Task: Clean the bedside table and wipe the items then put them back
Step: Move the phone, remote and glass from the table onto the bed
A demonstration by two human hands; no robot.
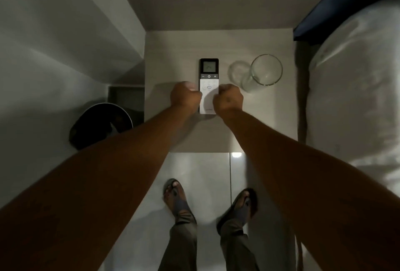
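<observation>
Pale worktop (pixel 173 54), frame centre: I have left grip (pixel 185 97) and right grip (pixel 229 101) curled against the remote (pixel 208 89); clamping unclear. Glass (pixel 263 72) stands right.

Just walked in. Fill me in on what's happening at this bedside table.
A person stands at the bedside table, both arms stretched out. The left hand and right hand are curled at either side of a white remote lying flat on the top, display facing up. An empty clear glass stands just right of it, beside the bed. No cloth is visible.
</observation>
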